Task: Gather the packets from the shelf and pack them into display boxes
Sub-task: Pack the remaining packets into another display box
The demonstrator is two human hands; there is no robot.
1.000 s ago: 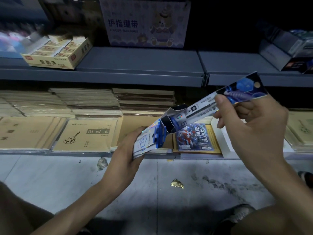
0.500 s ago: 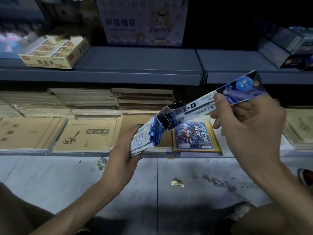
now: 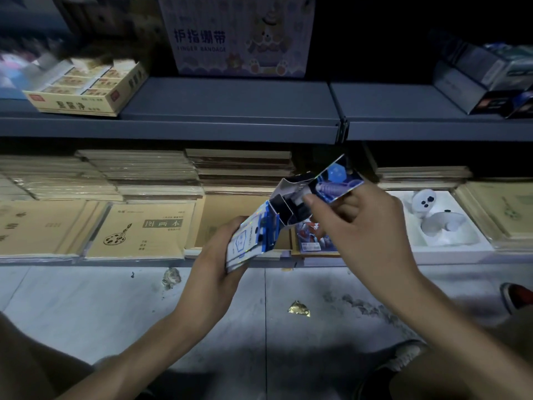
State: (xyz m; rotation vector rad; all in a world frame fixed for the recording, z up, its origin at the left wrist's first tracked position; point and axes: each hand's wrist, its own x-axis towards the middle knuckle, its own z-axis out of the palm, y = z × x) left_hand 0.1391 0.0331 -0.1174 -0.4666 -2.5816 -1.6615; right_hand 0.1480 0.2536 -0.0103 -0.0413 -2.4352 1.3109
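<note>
My left hand (image 3: 215, 261) grips a small blue-and-white display box (image 3: 251, 241) from below, in front of the lower shelf. Its open top end faces up and to the right. My right hand (image 3: 354, 226) pinches the blue top of a long packet (image 3: 334, 183) between thumb and fingers. The packet's lower end sits inside the box's open dark mouth (image 3: 285, 209). How many packets are inside the box is hidden.
The lower shelf holds stacks of tan sketchbooks (image 3: 141, 226), a colourful card pack (image 3: 313, 241) and a white tray with white devices (image 3: 438, 220). The grey upper shelf (image 3: 230, 111) carries a yellow eraser box (image 3: 86, 88), a finger-bandage carton (image 3: 236, 36) and dark boxes (image 3: 487, 79). A gold wrapper (image 3: 298, 308) lies on the floor.
My right hand has pushed the packet down and left, deeper into the box, so much less of it sticks out. The left hand with the box stayed almost still.
</note>
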